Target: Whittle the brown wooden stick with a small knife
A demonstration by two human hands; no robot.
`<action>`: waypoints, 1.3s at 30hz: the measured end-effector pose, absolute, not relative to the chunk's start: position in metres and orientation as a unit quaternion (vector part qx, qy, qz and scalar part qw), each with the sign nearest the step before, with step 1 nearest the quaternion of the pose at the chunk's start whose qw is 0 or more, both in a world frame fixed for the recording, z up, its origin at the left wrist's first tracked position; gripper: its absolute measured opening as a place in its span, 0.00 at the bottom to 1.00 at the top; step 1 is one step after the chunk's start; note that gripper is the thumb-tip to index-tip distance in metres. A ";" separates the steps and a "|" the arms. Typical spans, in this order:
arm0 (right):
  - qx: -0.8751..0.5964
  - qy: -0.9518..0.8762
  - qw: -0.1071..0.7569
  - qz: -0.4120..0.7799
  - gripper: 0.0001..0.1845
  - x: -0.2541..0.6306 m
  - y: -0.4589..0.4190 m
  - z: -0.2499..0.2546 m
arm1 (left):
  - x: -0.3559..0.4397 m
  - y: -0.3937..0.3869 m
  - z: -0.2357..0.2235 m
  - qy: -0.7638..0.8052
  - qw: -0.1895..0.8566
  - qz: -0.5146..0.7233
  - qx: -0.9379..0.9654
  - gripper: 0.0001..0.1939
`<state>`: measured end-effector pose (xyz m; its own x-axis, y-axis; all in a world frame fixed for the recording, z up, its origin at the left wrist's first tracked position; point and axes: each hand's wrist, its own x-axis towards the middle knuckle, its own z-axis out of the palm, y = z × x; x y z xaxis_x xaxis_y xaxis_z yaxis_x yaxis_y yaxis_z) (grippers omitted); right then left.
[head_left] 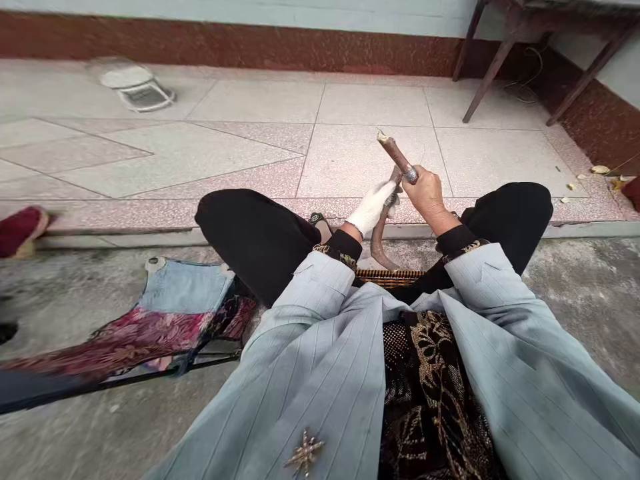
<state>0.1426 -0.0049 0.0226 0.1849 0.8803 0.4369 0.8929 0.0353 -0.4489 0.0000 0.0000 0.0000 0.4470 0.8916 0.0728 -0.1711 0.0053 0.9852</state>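
Between the knees [250, 230], left grip [374, 205] and right grip [425, 192] hold wood [396, 152]

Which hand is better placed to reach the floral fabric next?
Probably the left hand: it's nearer the floral fabric, though holding the bent stick. The right hand is farther, gripping another stick.

At ten o'clock, a kitchen scale [145, 93] sat on the tiled ledge [370, 160]. A wooden table [540, 20] stood at one o'clock, and a floral cloth [145, 333] lay at eight o'clock.
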 end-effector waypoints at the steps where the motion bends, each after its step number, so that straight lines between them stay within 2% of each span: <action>1: -0.692 -0.642 0.329 -0.007 0.09 0.142 -0.005 0.022 | 0.001 -0.001 0.001 0.329 0.630 0.414 0.569 0.21; 6: -0.681 -0.647 0.343 0.005 0.06 0.147 -0.001 0.021 | 0.005 0.000 0.001 0.361 0.625 0.408 0.559 0.24; 11: -0.659 -0.624 0.418 0.041 0.03 0.155 0.007 0.021 | 0.008 0.007 -0.004 0.351 0.645 0.414 0.538 0.27; 15: -0.634 -0.567 0.499 0.166 0.08 0.145 0.008 0.015 | 0.009 0.012 -0.006 0.335 0.661 0.440 0.507 0.27; 19: -0.590 -0.494 0.554 0.318 0.05 0.138 0.007 0.012 | 0.005 0.013 -0.002 0.344 0.650 0.450 0.506 0.27; 22: -0.593 -0.500 0.568 0.275 0.05 0.145 0.010 0.013 | 0.002 0.010 0.002 0.320 0.651 0.448 0.522 0.23; 26: -0.602 -0.539 0.559 0.184 0.05 0.153 0.014 0.014 | 0.002 0.005 0.006 0.290 0.676 0.453 0.504 0.26; 36: -0.552 -0.573 0.555 0.242 0.09 0.152 0.013 0.009 | 0.001 0.010 0.008 0.295 0.725 0.429 0.451 0.30; 39: -0.554 -0.548 0.580 0.239 0.10 0.155 0.015 0.012 | 0.001 0.012 0.007 0.303 0.727 0.421 0.450 0.31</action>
